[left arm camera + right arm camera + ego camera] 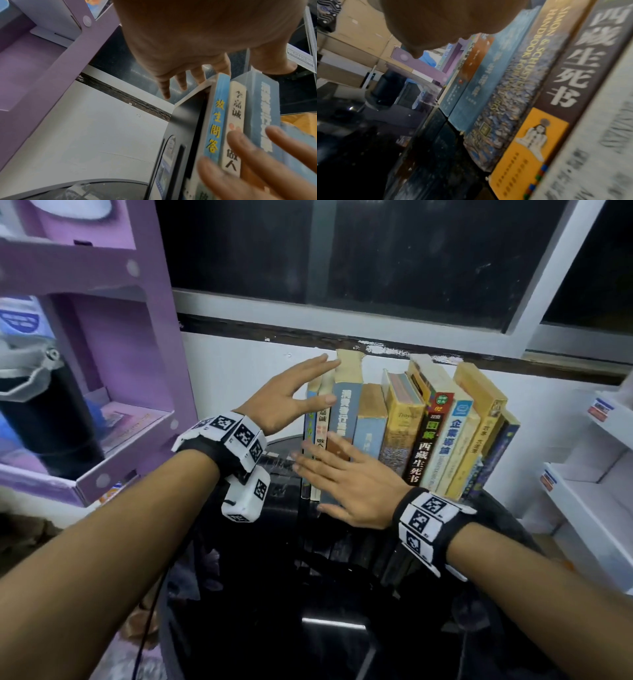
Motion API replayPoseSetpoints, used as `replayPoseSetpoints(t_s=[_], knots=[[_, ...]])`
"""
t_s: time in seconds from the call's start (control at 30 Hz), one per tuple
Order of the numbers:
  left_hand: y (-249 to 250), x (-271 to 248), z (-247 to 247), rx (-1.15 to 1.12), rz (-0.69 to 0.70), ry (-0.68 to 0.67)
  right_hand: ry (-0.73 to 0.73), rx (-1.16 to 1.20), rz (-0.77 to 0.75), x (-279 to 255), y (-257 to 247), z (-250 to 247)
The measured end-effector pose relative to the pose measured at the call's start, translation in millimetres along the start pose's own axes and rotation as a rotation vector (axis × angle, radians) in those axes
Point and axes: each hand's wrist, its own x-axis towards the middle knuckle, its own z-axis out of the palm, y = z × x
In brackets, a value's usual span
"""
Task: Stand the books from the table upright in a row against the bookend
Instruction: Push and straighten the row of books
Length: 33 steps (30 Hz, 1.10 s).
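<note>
Books [394, 426] stand upright beside the black bookend [185, 128]; left hand [287, 395] spread at their left end; right hand [349, 484] flat against the spines, grasping nothing

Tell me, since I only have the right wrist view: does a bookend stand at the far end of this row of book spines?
Observer: Yes. The left wrist view shows a flat black bookend against the thin light-blue book with yellow characters, at the row's left end.
Operator: Where is the left hand?
Observer: The left hand is at that left end with its fingers straight. Its fingertips are at the top of the tall grey-blue book.
Operator: Is the right hand gripping anything?
Observer: No. The right hand lies flat, fingers spread, against the lower spines on the left part of the row.
</note>
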Motion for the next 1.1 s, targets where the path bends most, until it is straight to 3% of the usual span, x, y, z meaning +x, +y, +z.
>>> replayPoseSetpoints(t_s=[0.5, 1.1], knots=[[-21, 15, 11, 0.07, 0.115, -0.055, -0.016, -0.025, -0.022, 11, 6, 39], [-27, 28, 6, 0.19, 0.124, -0.056, -0.006, -0.018, -0.027, 18, 17, 46]])
